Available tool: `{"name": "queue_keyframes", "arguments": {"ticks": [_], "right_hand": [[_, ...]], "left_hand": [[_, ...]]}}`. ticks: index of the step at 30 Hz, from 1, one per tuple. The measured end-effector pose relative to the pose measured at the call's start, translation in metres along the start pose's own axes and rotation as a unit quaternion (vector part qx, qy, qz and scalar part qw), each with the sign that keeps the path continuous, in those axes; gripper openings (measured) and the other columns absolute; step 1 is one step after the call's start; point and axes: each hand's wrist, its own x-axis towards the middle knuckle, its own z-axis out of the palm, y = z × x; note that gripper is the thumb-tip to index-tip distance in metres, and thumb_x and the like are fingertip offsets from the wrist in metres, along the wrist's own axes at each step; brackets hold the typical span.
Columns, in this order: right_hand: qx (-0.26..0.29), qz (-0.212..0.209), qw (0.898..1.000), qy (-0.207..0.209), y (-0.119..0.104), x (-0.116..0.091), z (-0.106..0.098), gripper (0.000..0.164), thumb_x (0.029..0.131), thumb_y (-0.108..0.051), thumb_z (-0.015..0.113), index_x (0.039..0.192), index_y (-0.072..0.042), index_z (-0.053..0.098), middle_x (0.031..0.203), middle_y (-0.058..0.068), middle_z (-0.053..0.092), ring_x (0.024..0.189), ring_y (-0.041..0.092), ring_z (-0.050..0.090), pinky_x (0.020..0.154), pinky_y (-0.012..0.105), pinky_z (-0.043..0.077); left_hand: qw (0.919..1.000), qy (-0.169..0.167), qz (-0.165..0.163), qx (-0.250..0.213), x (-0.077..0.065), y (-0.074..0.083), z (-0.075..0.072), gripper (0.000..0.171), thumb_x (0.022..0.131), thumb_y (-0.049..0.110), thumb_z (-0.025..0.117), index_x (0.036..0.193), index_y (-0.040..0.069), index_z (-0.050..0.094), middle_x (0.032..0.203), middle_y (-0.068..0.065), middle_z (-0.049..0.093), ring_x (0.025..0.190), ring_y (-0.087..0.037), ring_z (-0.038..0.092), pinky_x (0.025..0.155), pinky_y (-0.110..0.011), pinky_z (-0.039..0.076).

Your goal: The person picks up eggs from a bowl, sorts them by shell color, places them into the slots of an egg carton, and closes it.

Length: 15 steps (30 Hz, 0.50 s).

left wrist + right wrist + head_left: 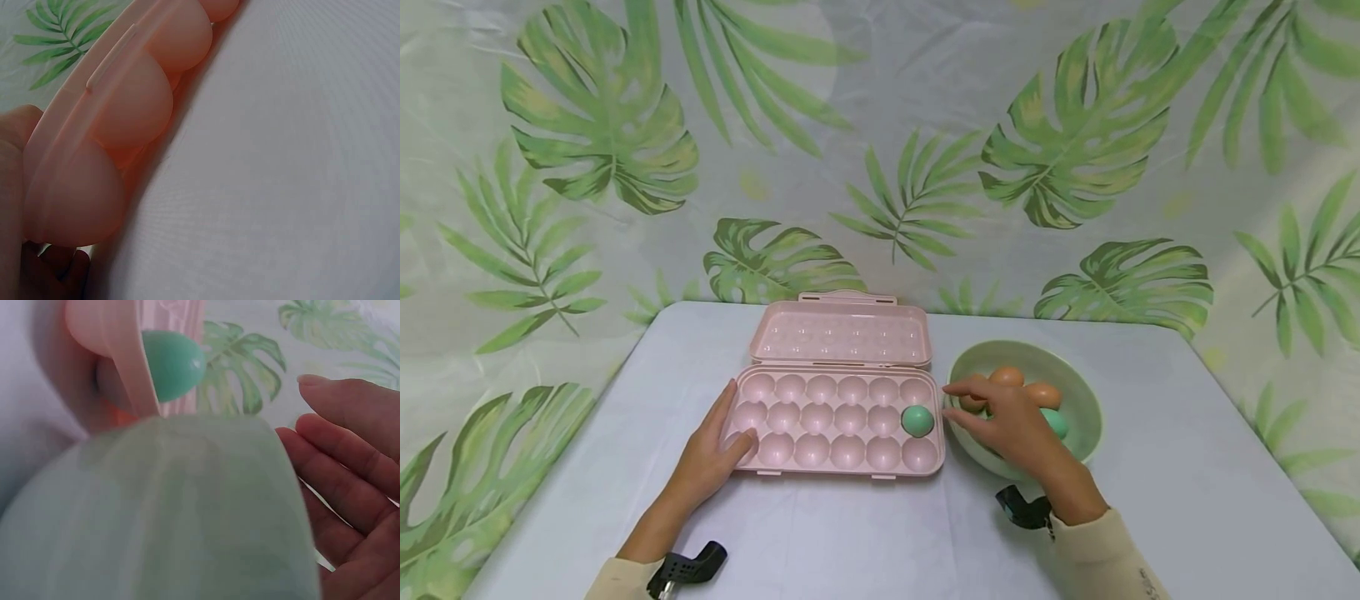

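A pink plastic egg box (811,419) lies with its lid tipped back, rows of round hollows facing up. One green egg (917,421) sits in the right end of its middle row. My left hand (711,454) grips the box's left end, thumb over the rim and fingers along the side. Over the left part of a pale green bowl (1086,392), my right hand (1015,421) hovers with thumb and fingers apart, nothing between them. Inside the bowl are brown eggs (1006,377) and a green egg (1056,422), partly hidden by that hand.
The raised lid (841,333) stands at the box's back edge. A white cloth covers the table (850,542), and a leaf-patterned curtain (925,108) hangs right behind it. The bowl stands close to the box's right end.
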Motion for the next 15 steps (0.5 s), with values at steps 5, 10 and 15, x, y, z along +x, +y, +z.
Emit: {"name": "queue_keyframes", "arguments": {"ticks": [5,10,15], "right_hand": [[-0.015,-0.009,1.0,0.008,0.005,0.0,-0.009,0.028,0.082,-0.016,0.077,0.109,-0.011,0.072,0.103,0.001,0.072,0.092,0.021,0.068,0.074,0.042,0.057],[-0.033,0.009,0.999,0.024,0.009,-0.002,-0.017,0.026,0.08,-0.02,0.079,0.105,-0.015,0.075,0.1,-0.003,0.072,0.096,0.017,0.065,0.08,0.041,0.052],[0.002,0.001,1.0,0.026,0.013,-0.004,-0.021,0.024,0.081,-0.017,0.078,0.104,-0.012,0.074,0.096,0.001,0.071,0.085,0.017,0.067,0.073,0.035,0.056]], "left_hand": [[1.0,0.002,0.002,0.0,0.001,0.001,0.0,0.081,0.089,0.025,0.062,0.155,0.007,0.017,0.158,-0.017,0.021,0.144,-0.037,0.02,0.113,-0.059,0.022],[1.0,0.004,0.002,0.0,0.001,0.002,0.0,0.081,0.089,0.024,0.062,0.154,0.006,0.018,0.158,-0.017,0.021,0.144,-0.037,0.021,0.113,-0.059,0.022],[1.0,0.002,-0.001,-0.002,0.001,0.002,-0.001,0.081,0.089,0.024,0.062,0.154,0.006,0.018,0.158,-0.017,0.021,0.144,-0.037,0.021,0.113,-0.058,0.022]]}}
